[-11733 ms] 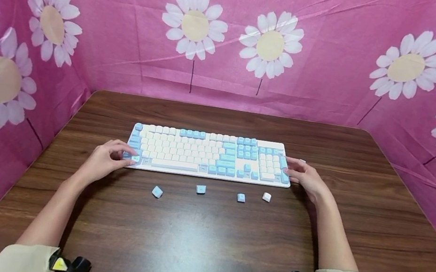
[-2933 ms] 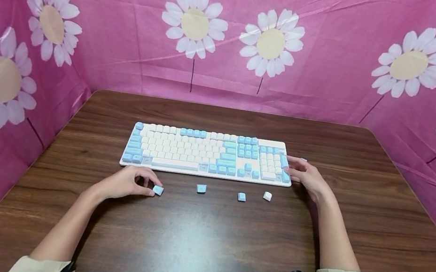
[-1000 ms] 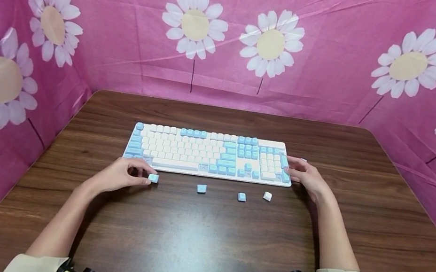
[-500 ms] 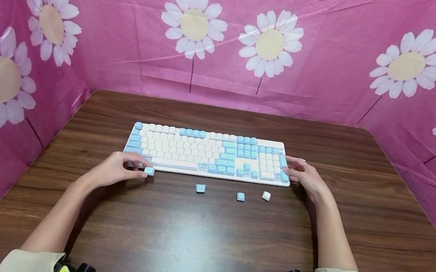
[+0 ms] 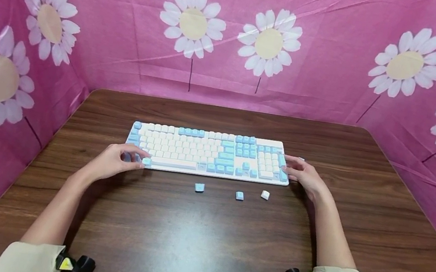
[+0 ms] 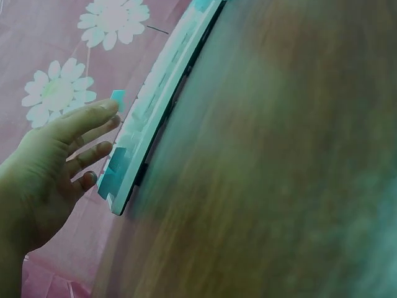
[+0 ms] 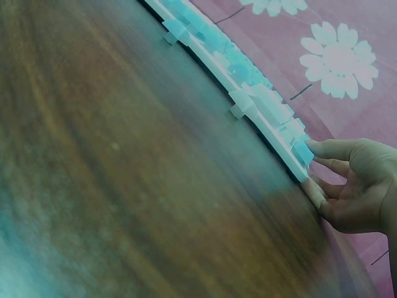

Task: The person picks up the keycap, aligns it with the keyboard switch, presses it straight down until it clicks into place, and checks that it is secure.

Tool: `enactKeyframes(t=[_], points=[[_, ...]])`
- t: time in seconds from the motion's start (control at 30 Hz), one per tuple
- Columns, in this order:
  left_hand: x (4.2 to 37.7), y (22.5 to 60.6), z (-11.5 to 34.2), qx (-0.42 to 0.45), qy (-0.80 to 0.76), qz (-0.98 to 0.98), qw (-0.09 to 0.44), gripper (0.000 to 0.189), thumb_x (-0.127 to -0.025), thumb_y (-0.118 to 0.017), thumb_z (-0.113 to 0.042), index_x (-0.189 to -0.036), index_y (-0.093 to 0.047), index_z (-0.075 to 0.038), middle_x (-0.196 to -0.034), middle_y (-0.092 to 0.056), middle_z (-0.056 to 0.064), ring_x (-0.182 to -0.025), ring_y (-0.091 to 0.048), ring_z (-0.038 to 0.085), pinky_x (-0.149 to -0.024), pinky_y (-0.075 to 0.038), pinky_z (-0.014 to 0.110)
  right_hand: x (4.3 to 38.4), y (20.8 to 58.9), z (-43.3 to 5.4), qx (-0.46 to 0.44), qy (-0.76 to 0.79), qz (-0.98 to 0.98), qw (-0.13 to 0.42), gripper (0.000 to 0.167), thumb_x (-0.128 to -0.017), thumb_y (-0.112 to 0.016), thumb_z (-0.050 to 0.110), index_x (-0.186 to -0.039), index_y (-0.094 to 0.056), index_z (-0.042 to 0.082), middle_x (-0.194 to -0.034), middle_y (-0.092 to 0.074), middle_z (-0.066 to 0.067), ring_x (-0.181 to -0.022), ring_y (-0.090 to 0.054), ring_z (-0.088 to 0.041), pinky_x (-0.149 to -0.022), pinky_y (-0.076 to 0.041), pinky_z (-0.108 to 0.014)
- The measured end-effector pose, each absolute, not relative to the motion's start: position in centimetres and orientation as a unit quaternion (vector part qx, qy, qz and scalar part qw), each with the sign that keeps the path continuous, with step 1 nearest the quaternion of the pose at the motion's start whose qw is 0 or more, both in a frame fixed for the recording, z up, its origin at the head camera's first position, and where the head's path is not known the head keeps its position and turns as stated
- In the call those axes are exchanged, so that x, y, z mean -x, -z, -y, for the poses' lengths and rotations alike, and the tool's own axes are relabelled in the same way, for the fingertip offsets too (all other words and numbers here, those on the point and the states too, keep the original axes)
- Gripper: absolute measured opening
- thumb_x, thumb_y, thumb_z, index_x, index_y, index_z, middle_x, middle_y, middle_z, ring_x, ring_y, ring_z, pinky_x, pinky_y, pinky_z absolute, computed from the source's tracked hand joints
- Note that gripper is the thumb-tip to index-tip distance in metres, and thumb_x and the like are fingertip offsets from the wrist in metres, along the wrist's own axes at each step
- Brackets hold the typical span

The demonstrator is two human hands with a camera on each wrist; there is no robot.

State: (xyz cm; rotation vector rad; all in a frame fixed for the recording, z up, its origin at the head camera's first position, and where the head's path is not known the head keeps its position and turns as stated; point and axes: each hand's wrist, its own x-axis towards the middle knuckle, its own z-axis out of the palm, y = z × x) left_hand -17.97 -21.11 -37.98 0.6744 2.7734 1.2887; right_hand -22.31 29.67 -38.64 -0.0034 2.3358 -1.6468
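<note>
A white keyboard (image 5: 181,149) with white and light-blue keys lies in the middle of the table. Between thumb and finger, my left hand (image 5: 111,159) pinches a light-blue keycap (image 5: 147,162) at the keyboard's lower left corner. The left wrist view has this keycap (image 6: 118,99) raised over the board's edge, at the fingertips of the left hand (image 6: 56,155). My right hand (image 5: 306,176) holds the keyboard's right end; in the right wrist view, the thumb and fingers of the right hand (image 7: 360,186) are at its corner.
On the table in front of the keyboard lie a blue keycap (image 5: 199,188), another blue keycap (image 5: 239,196) and a white keycap (image 5: 265,195). A small pale piece (image 5: 302,159) shows partly behind the right hand. A pink flowered cloth (image 5: 227,80) surrounds the wooden table (image 5: 193,237).
My left hand took the leftmost loose keycap from the table and carried it up and left to the keyboard's lower left corner. My right hand has stayed at the right end.
</note>
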Motion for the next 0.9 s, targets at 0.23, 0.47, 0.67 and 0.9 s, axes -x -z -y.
enactKeyframes(t=[0.23,0.47,0.67,0.9], points=[[18.5,38.3,21.4,-0.207,-0.4,-0.893,-0.019,0.024,-0.082,-0.071,-0.019,-0.103,-0.068,-0.009,-0.088,-0.064,0.0,-0.078,-0.055,0.015,-0.066,-0.041,0.028,22.5,38.8,-29.7,0.0,0.569,-0.811,0.139,0.057,-0.092,-0.058,0.014,-0.141,-0.032,0.0,-0.121,-0.042,-0.02,-0.093,-0.051,-0.011,-0.08,-0.043,-0.021],[18.8,38.6,21.6,-0.212,-0.382,-0.898,-0.053,0.02,-0.081,-0.072,-0.016,-0.1,-0.07,-0.008,-0.089,-0.063,0.003,-0.08,-0.053,0.018,-0.065,-0.04,0.03,22.5,38.9,-29.7,0.002,0.577,-0.806,0.135,0.056,-0.091,-0.058,0.012,-0.14,-0.033,-0.001,-0.12,-0.042,-0.019,-0.092,-0.051,-0.01,-0.08,-0.044,-0.021],[18.9,39.0,21.6,-0.216,-0.383,-0.895,-0.073,0.019,-0.078,-0.074,-0.012,-0.097,-0.071,-0.008,-0.101,-0.061,0.006,-0.083,-0.052,0.018,-0.067,-0.04,0.033,22.4,38.8,-29.7,0.001,0.573,-0.809,0.135,0.057,-0.091,-0.058,0.013,-0.14,-0.032,-0.001,-0.12,-0.043,-0.019,-0.091,-0.052,-0.009,-0.08,-0.043,-0.022],[19.0,39.2,21.6,-0.222,-0.381,-0.893,-0.088,0.019,-0.078,-0.075,-0.011,-0.096,-0.071,-0.008,-0.098,-0.062,0.005,-0.08,-0.05,0.016,-0.064,-0.039,0.028,22.4,38.8,-29.8,0.001,0.571,-0.81,0.134,0.057,-0.091,-0.058,0.013,-0.14,-0.032,-0.001,-0.12,-0.043,-0.019,-0.091,-0.052,-0.009,-0.08,-0.043,-0.021]])
